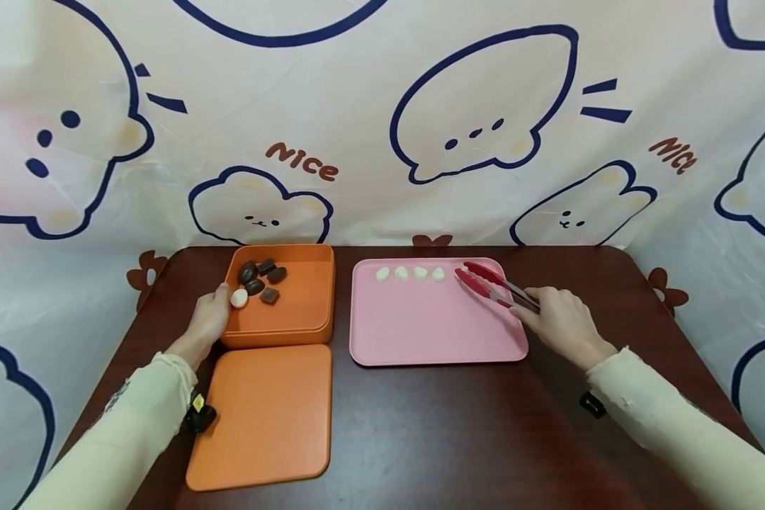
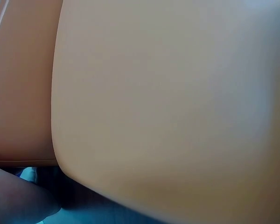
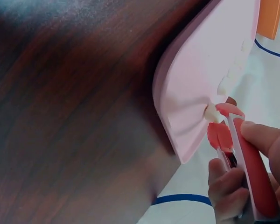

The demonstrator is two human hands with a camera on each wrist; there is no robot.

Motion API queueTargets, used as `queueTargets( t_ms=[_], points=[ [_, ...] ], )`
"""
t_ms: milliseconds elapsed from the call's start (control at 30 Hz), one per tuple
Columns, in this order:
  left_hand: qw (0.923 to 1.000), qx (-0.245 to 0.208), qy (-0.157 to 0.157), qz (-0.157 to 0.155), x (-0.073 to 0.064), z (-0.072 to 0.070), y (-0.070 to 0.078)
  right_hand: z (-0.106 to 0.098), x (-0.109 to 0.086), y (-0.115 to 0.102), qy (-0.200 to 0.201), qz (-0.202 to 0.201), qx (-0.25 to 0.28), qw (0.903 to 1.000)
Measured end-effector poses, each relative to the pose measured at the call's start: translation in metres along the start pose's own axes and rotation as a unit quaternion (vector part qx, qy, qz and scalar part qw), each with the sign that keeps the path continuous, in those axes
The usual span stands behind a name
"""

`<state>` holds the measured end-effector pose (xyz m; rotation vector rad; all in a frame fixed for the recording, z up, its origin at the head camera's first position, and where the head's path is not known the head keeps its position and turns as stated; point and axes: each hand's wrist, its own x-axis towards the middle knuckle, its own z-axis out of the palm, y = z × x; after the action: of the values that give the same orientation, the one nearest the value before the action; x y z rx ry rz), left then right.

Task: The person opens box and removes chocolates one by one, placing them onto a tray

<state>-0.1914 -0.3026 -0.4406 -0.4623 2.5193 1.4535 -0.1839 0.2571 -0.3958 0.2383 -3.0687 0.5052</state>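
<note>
My right hand (image 1: 564,322) grips a pair of red-tipped tongs (image 1: 494,285) over the right end of a pink tray (image 1: 433,333). In the right wrist view the tong tips stand apart, and a white candy-like piece (image 3: 212,113) sits on the tray by them. Several similar white pieces (image 1: 420,273) lie in a row along the tray's far side. With my left hand (image 1: 209,315) I hold the left side of an orange box (image 1: 302,297). Inside it are several dark chocolate-like pieces (image 1: 255,287) and one round white piece (image 1: 239,297).
A flat orange lid (image 1: 268,418) lies just in front of the box and fills most of the left wrist view. Everything stands on a dark wooden table (image 1: 433,425). Behind it hangs a white cloth (image 1: 370,198) with cartoon drawings.
</note>
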Motion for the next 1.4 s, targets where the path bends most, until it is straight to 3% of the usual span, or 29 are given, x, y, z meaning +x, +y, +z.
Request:
queueTargets(
  t_ms=[100, 200, 367, 567, 833, 1400],
  points=[
    [1.0000, 0.003, 0.000, -0.002, 0.000, 0.000, 0.000, 0.002, -0.001, -0.002, 0.036, -0.032, -0.048, 0.9977],
    [1.0000, 0.003, 0.001, 0.003, 0.000, 0.000, 0.000, 0.004, -0.003, -0.006, 0.074, -0.068, -0.105, 0.9893],
    [1.0000, 0.006, 0.002, 0.005, 0.001, 0.000, -0.001, 0.008, -0.004, -0.012, 0.079, -0.091, -0.135, 0.9835],
    [1.0000, 0.007, -0.002, 0.001, 0.000, -0.001, 0.001, 0.004, -0.006, -0.015, 0.050, -0.065, -0.097, 0.9919],
    [1.0000, 0.004, -0.005, -0.004, -0.001, -0.001, 0.001, -0.002, -0.003, -0.021, 0.045, -0.046, -0.030, 0.9975],
    [0.9999, 0.014, 0.000, -0.004, 0.000, 0.000, 0.000, 0.014, 0.007, -0.060, 0.033, -0.050, -0.004, 0.9982]
  ],
)
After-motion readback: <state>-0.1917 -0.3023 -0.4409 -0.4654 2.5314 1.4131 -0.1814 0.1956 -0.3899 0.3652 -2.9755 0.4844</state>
